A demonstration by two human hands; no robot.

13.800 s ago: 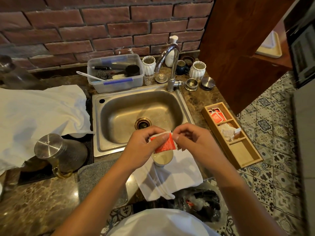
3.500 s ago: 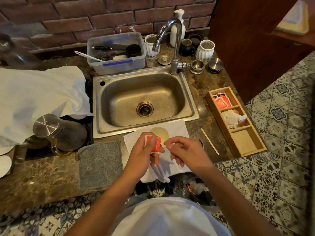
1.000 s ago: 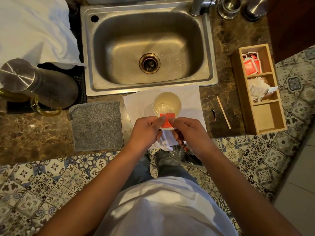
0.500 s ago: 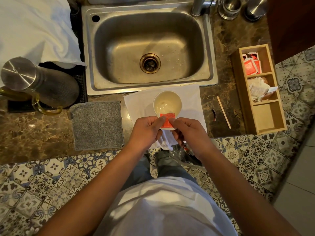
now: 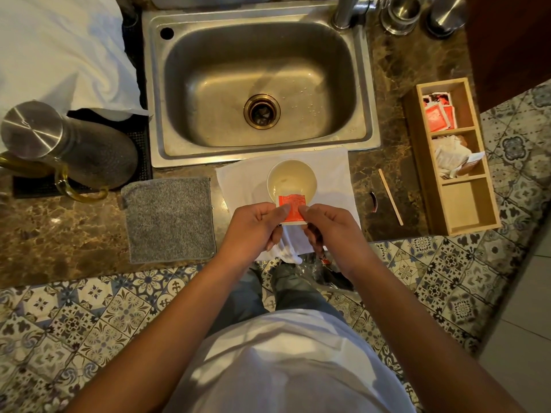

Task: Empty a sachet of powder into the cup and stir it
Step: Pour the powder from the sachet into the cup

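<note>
While both the left hand and right hand pinch the sachet at the cup's six o'clock rim, emptying seems underway; stirring needs the stick at three o'clock.

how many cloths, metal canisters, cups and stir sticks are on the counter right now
cloths: 3, namely the big white cloth, the grey cloth and the white cloth under the cup
metal canisters: 2, small canister and its neighbour by the tap
cups: 1, the cup
stir sticks: 1, the wooden stick
total: 7
</note>
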